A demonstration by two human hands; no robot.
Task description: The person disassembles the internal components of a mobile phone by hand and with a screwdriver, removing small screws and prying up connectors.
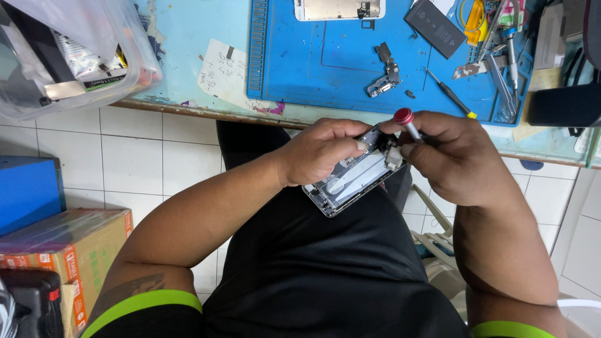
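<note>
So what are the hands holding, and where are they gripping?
Left hand grips the opened phone by its upper end. Right hand pinches the red-capped screwdriver by its shaft.

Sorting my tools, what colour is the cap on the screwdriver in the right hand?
Red cap on the screwdriver, clearest in the head view.

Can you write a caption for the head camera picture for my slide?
Left hand steadies an opened phone housing while right hand works a red-capped screwdriver into it.
</note>
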